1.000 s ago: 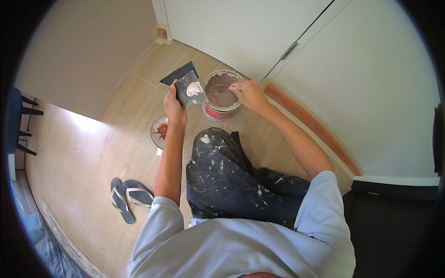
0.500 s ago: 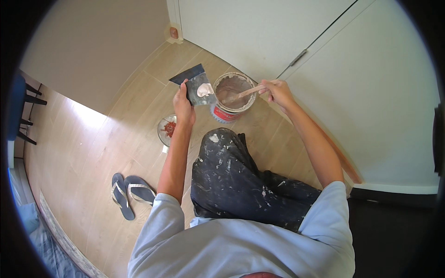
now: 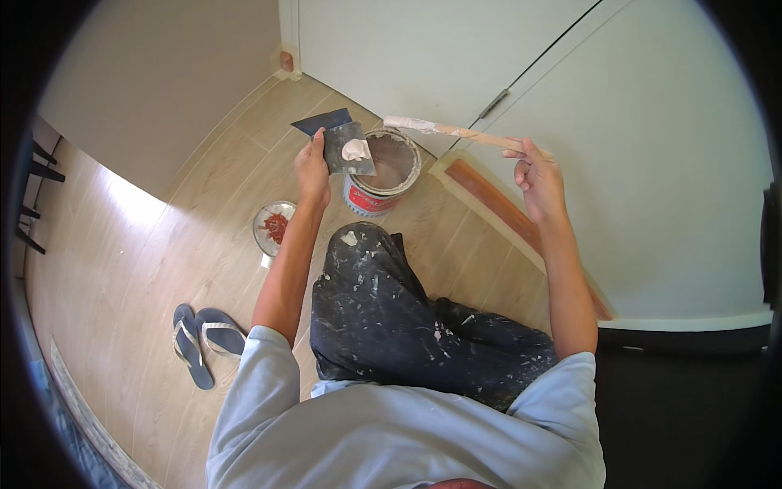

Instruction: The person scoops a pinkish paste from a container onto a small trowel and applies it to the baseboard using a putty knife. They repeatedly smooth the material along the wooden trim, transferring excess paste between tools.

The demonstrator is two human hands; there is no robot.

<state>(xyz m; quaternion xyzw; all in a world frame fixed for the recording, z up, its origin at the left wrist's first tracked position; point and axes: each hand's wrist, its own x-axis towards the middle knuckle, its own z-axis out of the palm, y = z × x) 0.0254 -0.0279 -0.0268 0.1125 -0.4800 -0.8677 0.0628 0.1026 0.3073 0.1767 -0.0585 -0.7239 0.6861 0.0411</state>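
My left hand grips two putty knives: a square metal blade bearing a pale blob of putty, and a dark blade behind it. They overlap the left rim of a round bucket with a red label and grey-brown paste inside. Raised at the right, my right hand holds a flat wooden stick near one end; its far end, smeared with pale paste, is above the bucket's back.
A round dish with red scraps and a pair of flip-flops lie on the floor. Chair legs are at the left. White doors and a wooden strip edged with tape border the right. My dark, paint-spattered leg is folded below.
My right hand came out of the bucket's mouth with the stick, lifting it clear and moving rightward. My left hand with the blades shifted only slightly.
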